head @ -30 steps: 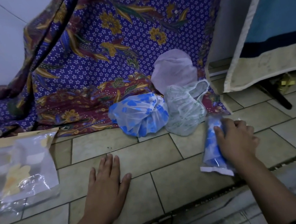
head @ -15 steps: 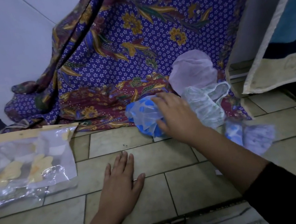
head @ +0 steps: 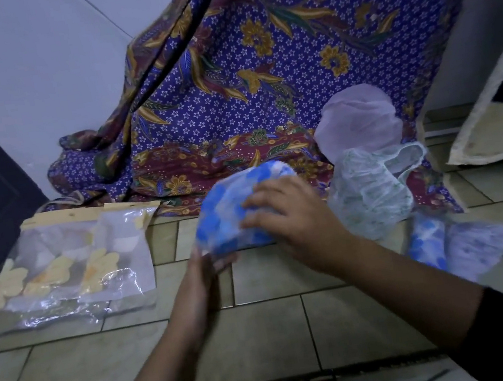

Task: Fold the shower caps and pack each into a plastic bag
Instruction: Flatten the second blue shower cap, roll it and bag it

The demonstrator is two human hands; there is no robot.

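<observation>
Blue-spotted shower cap (head: 230, 208): right hand (head: 294, 219) clasped its top; left hand (head: 204, 273) met its near edge, grip unclear; plastic bags (head: 119, 240) lay left.

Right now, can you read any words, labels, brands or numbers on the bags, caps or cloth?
No text can be read anywhere in view.
Plastic bags: tan header strip and yellow shapes, any print too blurred to tell.
Blue-spotted shower cap, packed caps, floral cloth: patterns only, no lettering.
</observation>
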